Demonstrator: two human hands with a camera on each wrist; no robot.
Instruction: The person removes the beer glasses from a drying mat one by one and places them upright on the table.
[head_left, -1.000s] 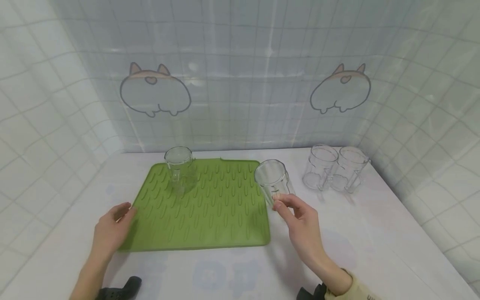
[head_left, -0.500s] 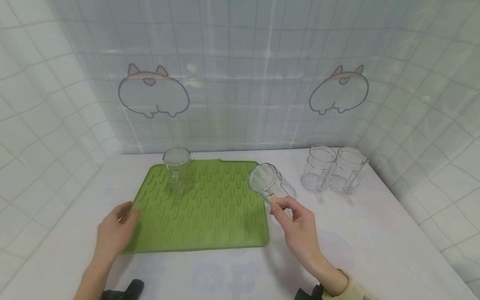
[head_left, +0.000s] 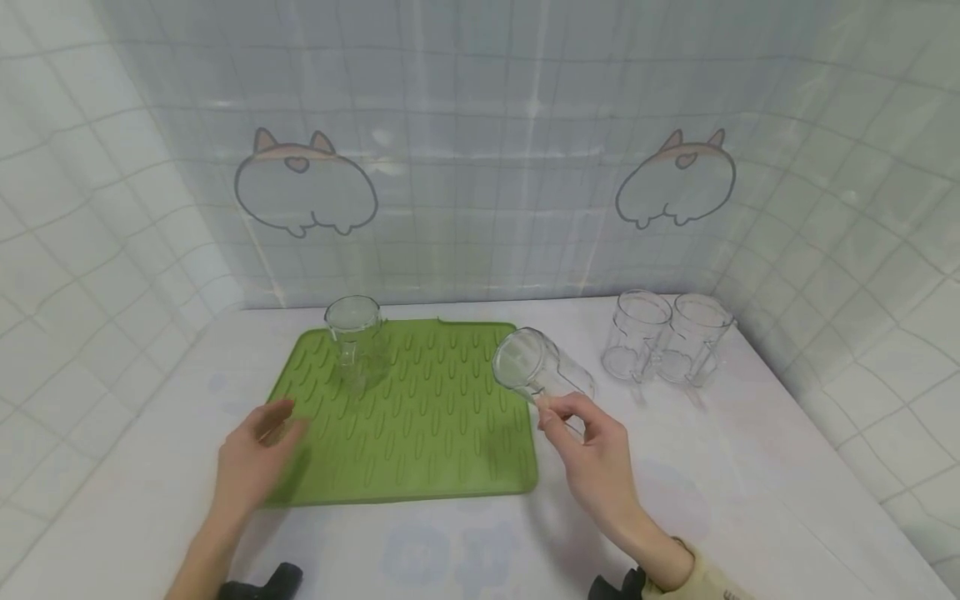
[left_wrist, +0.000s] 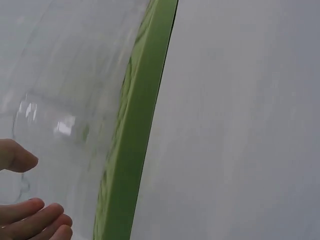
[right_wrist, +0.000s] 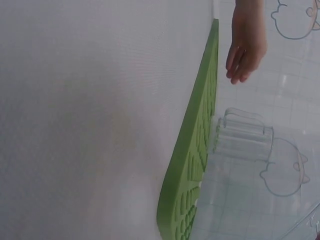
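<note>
My right hand (head_left: 596, 446) pinches the handle of a clear glass mug (head_left: 543, 367). That mug is tilted, its mouth toward the upper left, over the right edge of a green ridged drying mat (head_left: 420, 417). Above the mat's left part hovers my left hand (head_left: 258, 454), fingers relaxed and holding nothing. In the left wrist view its fingers (left_wrist: 40, 220) and thumb are spread apart. Another glass mug (head_left: 356, 342) stands upright on the mat's back left. The right wrist view shows this mug (right_wrist: 245, 137) and my left hand (right_wrist: 247, 45) above the mat.
Two more clear glass mugs stand side by side at the back right, a nearer-left mug (head_left: 637, 333) and a right mug (head_left: 693, 337). A tiled wall (head_left: 480, 208) closes off the back of the white table (head_left: 720, 492), with tiled walls on both sides.
My right hand has tipped the held mug from nearly upright onto a slant, its mouth swinging left. My left hand has moved right, farther over the mat.
</note>
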